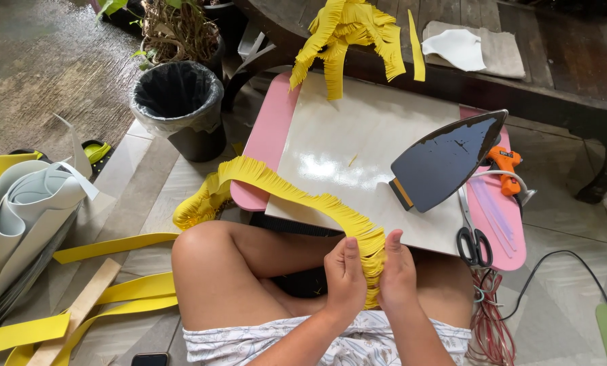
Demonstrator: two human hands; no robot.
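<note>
Both hands sat low in the lap, close together. The left hand and the right hand each pinched the end of a long yellow fringe strip, with the fingers pressed tight on it from both sides. The strip was bunched up between the two grips. From there it ran up and away to the left, over the edge of the counter, then hung down past a bare knee in a curly heap.

Just right of the right grip lay black scissors, and below them a coil of red wire. A bit farther up from the grips stood a dark iron, tipped so its flat bottom showed. An orange glue gun lay right beside it.

Far to the left of the grips were rolled foam sheets and flat yellow strips on the floor. Farther away stood a black bin. At the top hung another yellow fringe bunch.
</note>
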